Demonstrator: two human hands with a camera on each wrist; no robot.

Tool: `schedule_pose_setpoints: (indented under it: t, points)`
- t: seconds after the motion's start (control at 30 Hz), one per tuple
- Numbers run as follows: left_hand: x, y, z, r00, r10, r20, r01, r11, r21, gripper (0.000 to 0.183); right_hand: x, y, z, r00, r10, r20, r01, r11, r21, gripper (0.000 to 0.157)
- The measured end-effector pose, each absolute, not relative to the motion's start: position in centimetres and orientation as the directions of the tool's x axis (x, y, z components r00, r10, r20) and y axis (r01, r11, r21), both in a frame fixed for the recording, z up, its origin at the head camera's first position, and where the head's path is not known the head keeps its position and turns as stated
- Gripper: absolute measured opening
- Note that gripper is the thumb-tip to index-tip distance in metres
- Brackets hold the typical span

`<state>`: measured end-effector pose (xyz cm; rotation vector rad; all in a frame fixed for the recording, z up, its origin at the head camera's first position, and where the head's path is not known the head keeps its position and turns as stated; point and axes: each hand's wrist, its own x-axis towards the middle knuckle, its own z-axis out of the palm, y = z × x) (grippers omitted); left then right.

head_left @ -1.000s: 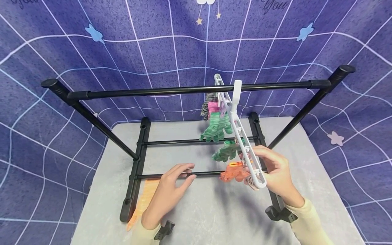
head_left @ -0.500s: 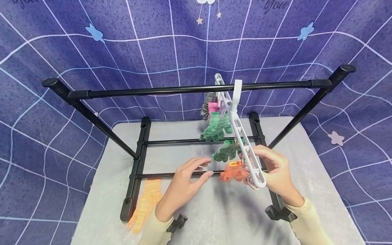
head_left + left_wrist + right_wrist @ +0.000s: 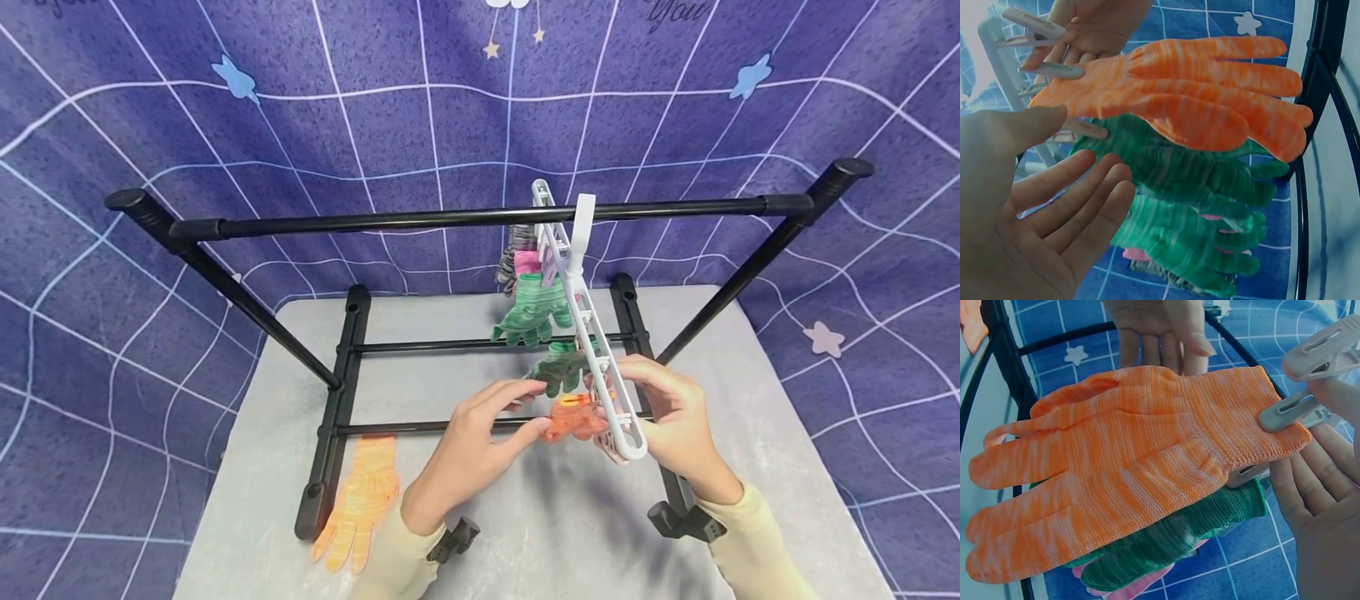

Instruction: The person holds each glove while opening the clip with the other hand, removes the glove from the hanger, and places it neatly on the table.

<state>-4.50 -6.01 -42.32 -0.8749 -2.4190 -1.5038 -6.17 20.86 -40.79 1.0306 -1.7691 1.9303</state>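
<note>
A white clip hanger [image 3: 582, 229] hangs from the black rack bar with its near end toward me. An orange knit glove [image 3: 1129, 437] hangs from it, its cuff gripped by a grey clip [image 3: 1288, 412]. My right hand [image 3: 678, 417] holds this clip, thumb above and fingers below the cuff. My left hand [image 3: 480, 442] reaches in from the left with its fingers extended and parted from the thumb. Its thumb tip overlaps the glove's cuff in the left wrist view. Behind hang a dark green glove [image 3: 1185, 165] and a lighter green glove [image 3: 1172, 234].
Another orange glove [image 3: 363, 492] lies flat on the grey table [image 3: 510, 533] at the left. The black rack's top bar [image 3: 390, 221] spans the view. Pink [image 3: 527, 263] and dark grey [image 3: 517, 250] gloves hang toward the hanger's far end. A blue patterned curtain [image 3: 375, 133] surrounds the table.
My left hand has moved right, away from the glove on the table and up to the hanging orange glove. My right hand has stayed at the hanger's near end.
</note>
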Motion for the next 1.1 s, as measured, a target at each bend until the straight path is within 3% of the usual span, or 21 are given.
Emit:
schedule_pose_setpoints:
  t: [0.7,1.1]
  points:
    - [-5.2,-3.4,-41.8,-0.741,0.425,0.52,0.657,0.299,0.692,0.038,-6.4,20.8,-40.9,-0.672,-0.219,0.707,-0.68,-0.194,-0.707,0.056]
    - [-5.2,-2.9,-41.8,-0.745,0.413,0.524,0.656,0.309,0.689,0.032,-6.3,20.7,-40.8,-0.674,-0.215,0.707,-0.679,-0.197,-0.707,0.055]
